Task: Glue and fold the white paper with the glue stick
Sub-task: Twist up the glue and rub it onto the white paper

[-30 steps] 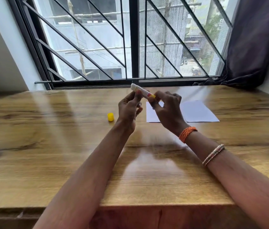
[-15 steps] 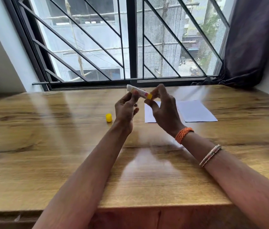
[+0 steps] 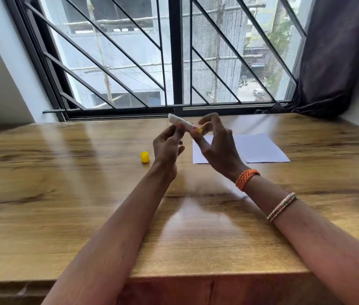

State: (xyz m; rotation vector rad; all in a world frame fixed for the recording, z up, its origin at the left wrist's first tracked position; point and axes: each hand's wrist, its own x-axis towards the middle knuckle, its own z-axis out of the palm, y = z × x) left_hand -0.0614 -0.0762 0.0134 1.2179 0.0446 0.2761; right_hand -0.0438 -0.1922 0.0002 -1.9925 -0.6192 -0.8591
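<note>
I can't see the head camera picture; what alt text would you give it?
A person's left hand holds an uncapped glue stick above a wooden table, while the right hand pinches its yellow end. A yellow cap stands on the table to the left, and white paper lies flat behind the right hand, before a barred window.

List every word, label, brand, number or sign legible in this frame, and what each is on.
None can be read.
Glue stick: coloured bands of a label near its yellow end, too blurred to read.
White paper: blank on the side that shows.
Yellow cap: no marking visible.
</note>
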